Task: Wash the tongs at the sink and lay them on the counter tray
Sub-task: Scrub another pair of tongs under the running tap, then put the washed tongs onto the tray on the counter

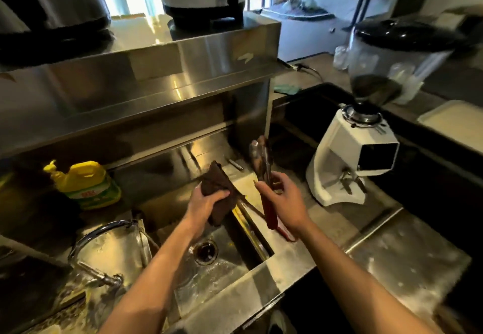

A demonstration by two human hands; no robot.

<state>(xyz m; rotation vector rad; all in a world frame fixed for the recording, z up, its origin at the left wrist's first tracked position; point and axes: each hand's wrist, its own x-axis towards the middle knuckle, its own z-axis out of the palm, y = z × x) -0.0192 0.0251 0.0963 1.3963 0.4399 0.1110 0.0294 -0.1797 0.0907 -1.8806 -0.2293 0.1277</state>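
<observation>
A person's right hand [283,197] is gripping red-handled tongs [264,176] upright above the steel sink's [251,278] right rim, tips blurred. The left hand [206,201] is clutching a dark brown cloth [218,190] over the basin. A yellow detergent jug [83,183] is standing at left, a curved faucet [99,234] nearer, a white coffee grinder [352,155] right, its hopper smeared by motion.

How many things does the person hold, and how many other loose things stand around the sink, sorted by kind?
Tongs, in the right hand: 1
Brown cloth, in the left hand: 1
Yellow detergent bottle: 1
White coffee grinder: 1
Pale tray: 1
Total: 5
</observation>
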